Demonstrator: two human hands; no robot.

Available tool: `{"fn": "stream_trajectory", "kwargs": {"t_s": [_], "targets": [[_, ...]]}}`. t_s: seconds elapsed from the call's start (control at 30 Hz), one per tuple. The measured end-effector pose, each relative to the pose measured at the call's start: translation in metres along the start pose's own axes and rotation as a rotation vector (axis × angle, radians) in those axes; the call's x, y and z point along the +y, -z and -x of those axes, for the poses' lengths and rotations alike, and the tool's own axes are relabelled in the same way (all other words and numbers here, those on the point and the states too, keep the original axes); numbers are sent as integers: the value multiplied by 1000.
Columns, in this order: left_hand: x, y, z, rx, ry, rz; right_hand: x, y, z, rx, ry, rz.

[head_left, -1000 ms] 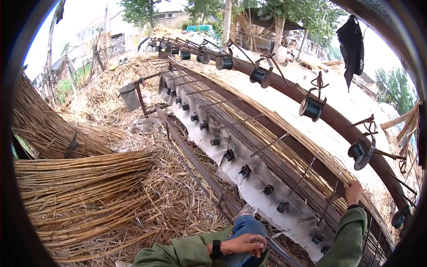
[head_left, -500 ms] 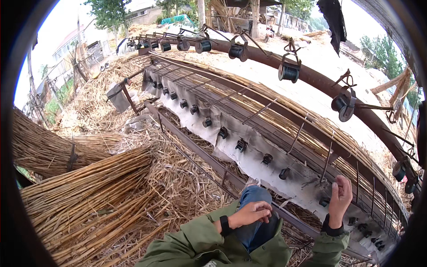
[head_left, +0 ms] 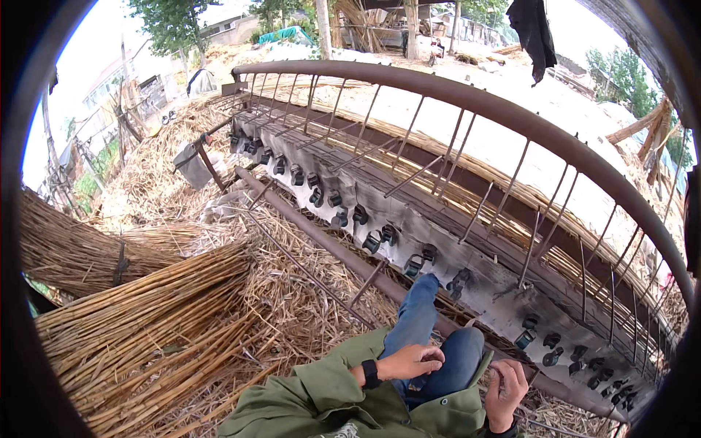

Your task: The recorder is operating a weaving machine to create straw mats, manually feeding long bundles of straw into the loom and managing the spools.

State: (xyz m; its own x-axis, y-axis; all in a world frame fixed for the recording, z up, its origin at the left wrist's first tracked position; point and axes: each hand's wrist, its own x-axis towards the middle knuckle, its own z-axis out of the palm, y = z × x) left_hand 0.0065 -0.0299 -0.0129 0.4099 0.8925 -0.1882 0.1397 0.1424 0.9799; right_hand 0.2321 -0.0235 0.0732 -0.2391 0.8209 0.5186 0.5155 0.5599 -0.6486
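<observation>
My left hand, a dark band at its wrist, rests over my jeans with its fingers curled and nothing visible in them. Lower right, beside my jacket's edge, my right hand is loosely curled and also shows nothing held. In front of me a long weaving frame runs from far left to near right. Its curved rusty metal bar carries a row of thin rods. Dark wire spools hang in pairs along the near side, against a pale sheet. Reed stalks lie lengthwise behind them.
Bundled reeds lie at the left, and loose straw covers the ground. A lower metal rail crosses before my legs. A grey bag hangs at the frame's far end. Dark cloth hangs overhead at the right.
The spools that hung over the bar's far side are now on the near side, beside the other row. My right hand has come down from the frame to my lap; my left barely moved.
</observation>
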Motion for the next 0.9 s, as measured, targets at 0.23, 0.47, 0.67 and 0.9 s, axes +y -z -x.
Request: {"fn": "stream_trajectory", "kwargs": {"t_s": [0.23, 0.47, 0.67, 0.9], "targets": [[-1, 24, -23, 118, -54, -94, 23, -6, 0, -6, 40, 127], [-10, 78, -76, 388, -266, -809, 31, -17, -2, -76, 38, 139], [-27, 62, -71, 359, -76, -1050, 23, -23, -3, -79, 66, 113], [0, 49, -37, 474, -162, -1075, 8, -25, 3, -118, 96, 120]]}}
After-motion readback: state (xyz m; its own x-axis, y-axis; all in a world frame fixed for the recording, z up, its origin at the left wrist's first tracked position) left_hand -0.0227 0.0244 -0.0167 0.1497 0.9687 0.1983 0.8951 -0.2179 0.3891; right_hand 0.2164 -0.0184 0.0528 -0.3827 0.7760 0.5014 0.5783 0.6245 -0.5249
